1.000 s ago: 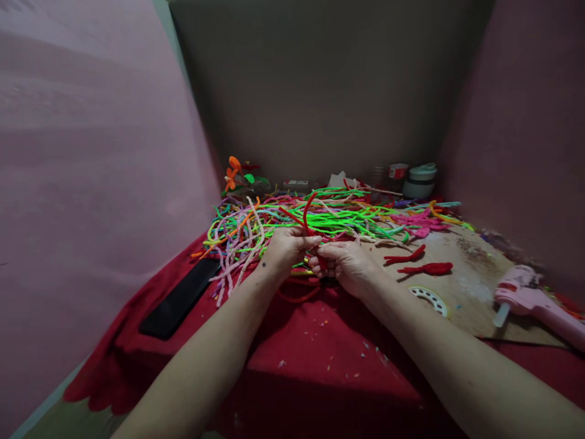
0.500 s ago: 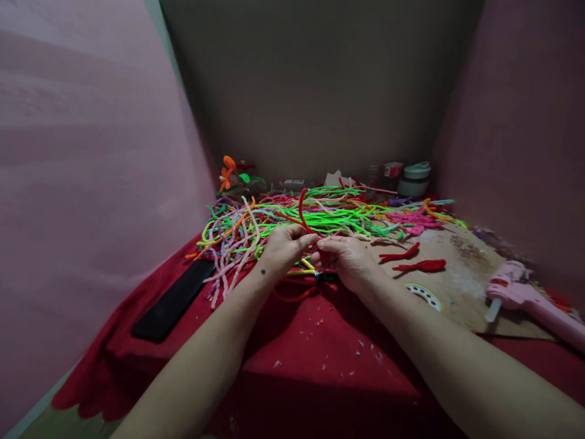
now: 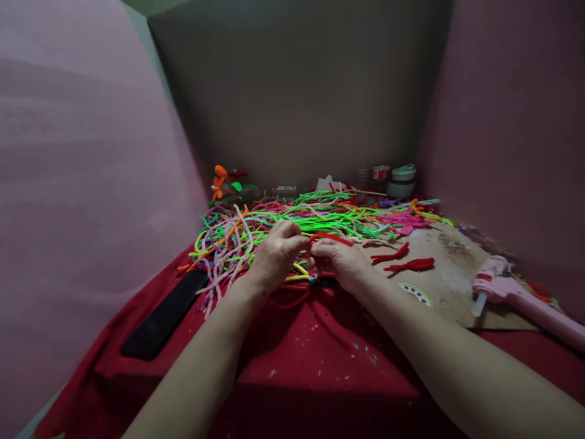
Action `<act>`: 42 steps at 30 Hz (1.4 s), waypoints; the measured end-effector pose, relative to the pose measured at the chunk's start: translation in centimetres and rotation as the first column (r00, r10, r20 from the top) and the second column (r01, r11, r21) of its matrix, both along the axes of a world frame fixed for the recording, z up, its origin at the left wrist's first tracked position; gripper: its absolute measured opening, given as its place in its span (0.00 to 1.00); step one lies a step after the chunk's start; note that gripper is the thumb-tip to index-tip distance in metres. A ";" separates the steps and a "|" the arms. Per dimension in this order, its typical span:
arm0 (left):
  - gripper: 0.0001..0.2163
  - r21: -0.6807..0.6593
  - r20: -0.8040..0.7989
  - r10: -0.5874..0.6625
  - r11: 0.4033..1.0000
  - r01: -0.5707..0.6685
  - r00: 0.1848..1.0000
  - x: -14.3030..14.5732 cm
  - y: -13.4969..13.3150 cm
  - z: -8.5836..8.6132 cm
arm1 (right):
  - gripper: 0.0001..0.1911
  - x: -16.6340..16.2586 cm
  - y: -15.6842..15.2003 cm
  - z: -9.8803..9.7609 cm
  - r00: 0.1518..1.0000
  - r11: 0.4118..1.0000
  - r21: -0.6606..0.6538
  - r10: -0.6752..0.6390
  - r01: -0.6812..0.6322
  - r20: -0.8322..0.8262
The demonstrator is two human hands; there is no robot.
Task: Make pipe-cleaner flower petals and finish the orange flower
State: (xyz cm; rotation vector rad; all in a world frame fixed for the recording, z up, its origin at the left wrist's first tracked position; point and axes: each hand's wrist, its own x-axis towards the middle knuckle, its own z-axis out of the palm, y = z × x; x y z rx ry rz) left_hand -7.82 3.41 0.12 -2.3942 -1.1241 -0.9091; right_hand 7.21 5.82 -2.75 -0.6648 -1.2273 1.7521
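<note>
Both hands meet over the red cloth [image 3: 320, 360] at the front of a heap of coloured pipe cleaners [image 3: 292, 222]. My left hand [image 3: 274, 256] is closed, its fingertips pinching a red pipe cleaner [image 3: 331, 238]. My right hand [image 3: 340, 262] is closed on the same red pipe cleaner, which lies bent over its knuckles. A loose red strand [image 3: 292, 302] curves on the cloth just below the hands.
A black flat bar [image 3: 164, 317] lies at the left. On the brown board [image 3: 452, 286] lie two folded red pieces [image 3: 409, 263], a white curved piece [image 3: 414, 292] and a pink glue gun [image 3: 516, 296]. Tape rolls [image 3: 397, 182] and an orange pipe-cleaner flower [image 3: 222, 180] stand at the back wall.
The red pipe cleaner's free end, which stood up in a curve above the hands, is now bent down flat over my right hand. The view has shifted slightly to the right.
</note>
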 end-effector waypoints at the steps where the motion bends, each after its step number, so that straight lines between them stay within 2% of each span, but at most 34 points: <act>1: 0.08 0.037 -0.066 0.009 0.999 -0.007 0.998 0.0 -0.1 0.2 | 0.04 0.1 0.0 0.1 1.000 0.999 0.048 0.006 -0.007 0.015; 3: 0.08 0.056 -0.154 0.017 0.998 -0.008 0.988 0.0 -0.5 0.7 | 0.05 0.3 -0.1 0.4 0.998 0.990 0.141 -0.001 -0.008 0.066; 6: 0.08 -0.018 -0.174 0.040 0.999 -0.044 0.984 0.2 -1.0 1.3 | 0.06 0.4 -0.2 0.9 0.987 0.974 0.226 -0.045 0.009 0.154; 8: 0.08 -0.166 -0.075 0.087 0.981 -0.099 0.993 0.3 -1.2 1.5 | 0.06 0.3 -0.3 1.1 0.970 0.963 0.268 -0.086 0.022 0.229; 9: 0.07 -0.289 0.018 0.124 0.950 -0.114 0.992 0.3 -1.2 1.5 | 0.06 0.2 -0.4 1.1 0.952 0.951 0.308 -0.123 0.033 0.279; 10: 0.06 -0.437 0.132 0.173 0.894 -0.099 0.976 0.3 -1.2 1.5 | 0.07 0.1 -0.5 1.1 0.928 0.928 0.370 -0.177 0.046 0.328; 11: 0.06 -0.580 0.258 0.235 0.813 -0.045 0.937 0.3 -1.1 1.4 | 0.08 0.0 -0.7 1.0 0.896 0.890 0.452 -0.247 0.060 0.369; 13: 0.07 -0.759 0.491 0.361 0.624 0.186 0.793 0.2 -0.8 1.1 | 0.09 -0.1 -1.2 0.8 0.823 0.758 0.648 -0.416 0.079 0.387; 14: 0.08 -0.779 0.579 0.410 0.533 0.330 0.705 0.1 -0.7 0.9 | 0.09 -0.1 -1.4 0.6 0.789 0.668 0.740 -0.496 0.080 0.362; 16: 0.08 -0.737 0.672 0.481 0.361 0.571 0.563 0.1 -0.4 0.6 | 0.09 -0.1 -1.8 0.4 0.738 0.481 0.873 -0.615 0.074 0.276; 17: 0.08 -0.700 0.692 0.503 0.295 0.650 0.518 0.1 -0.3 0.5 | 0.09 -0.1 -1.9 0.4 0.722 0.408 0.909 -0.653 0.081 0.229; 18: 0.08 -0.669 0.706 0.512 0.258 0.697 0.489 0.1 -0.3 0.5 | 0.08 0.0 -1.9 0.4 0.715 0.367 0.925 -0.672 0.097 0.192; 19: 0.07 -0.651 0.721 0.508 0.264 0.712 0.471 0.2 -0.4 0.6 | 0.08 0.0 -2.0 0.4 0.717 0.367 0.922 -0.676 0.127 0.170; 20: 0.07 -0.637 0.746 0.485 0.321 0.700 0.457 0.2 -0.6 0.7 | 0.08 0.0 -1.9 0.5 0.730 0.404 0.900 -0.664 0.165 0.164; 22: 0.07 -0.600 0.800 0.383 0.515 0.612 0.462 0.3 -0.9 1.2 | 0.08 0.0 -1.8 0.8 0.785 0.549 0.802 -0.593 0.235 0.176; 23: 0.07 -0.573 0.810 0.317 0.610 0.548 0.493 0.3 -1.1 1.5 | 0.08 0.0 -1.7 1.0 0.821 0.629 0.735 -0.542 0.254 0.180; 25: 0.07 -0.505 0.781 0.180 0.745 0.435 0.597 0.2 -1.4 2.0 | 0.07 -0.1 -1.6 1.2 0.884 0.750 0.609 -0.437 0.256 0.167; 27: 0.07 -0.450 0.692 0.058 0.814 0.367 0.720 -0.1 -1.5 2.3 | 0.07 -0.1 -1.5 1.3 0.920 0.813 0.536 -0.360 0.228 0.154; 30: 0.06 -0.397 0.554 -0.047 0.863 0.313 0.831 -0.4 -1.4 2.3 | 0.07 -0.1 -1.6 1.4 0.930 0.834 0.520 -0.318 0.182 0.185; 32: 0.05 -0.371 0.507 -0.046 0.890 0.266 0.861 -0.5 -1.3 2.3 | 0.08 0.0 -1.8 1.4 0.914 0.803 0.570 -0.346 0.171 0.213; 33: 0.05 -0.365 0.493 -0.030 0.900 0.238 0.869 -0.5 -1.3 2.2 | 0.08 0.0 -1.9 1.4 0.898 0.767 0.619 -0.378 0.167 0.226; 35: 0.06 -0.408 0.475 0.025 0.892 0.195 0.879 -0.4 -1.3 2.1 | 0.09 0.1 -2.0 1.3 0.846 0.650 0.743 -0.479 0.162 0.235; 37: 0.08 -0.542 0.482 0.108 0.817 0.199 0.869 -0.4 -1.3 1.9 | 0.08 0.1 -2.0 1.1 0.775 0.495 0.857 -0.594 0.140 0.217; 39: 0.10 -0.675 0.513 0.188 0.691 0.258 0.838 -0.3 -1.2 1.6 | 0.08 0.1 -1.9 0.9 0.713 0.367 0.923 -0.677 0.112 0.183; 41: 0.12 -0.721 0.559 0.233 0.611 0.327 0.796 -0.3 -1.1 1.3 | 0.09 0.0 -1.8 0.7 0.681 0.315 0.944 -0.713 0.098 0.167; 42: 0.13 -0.722 0.571 0.237 0.600 0.344 0.786 -0.2 -1.0 1.3 | 0.09 0.0 -1.8 0.7 0.681 0.324 0.941 -0.712 0.101 0.173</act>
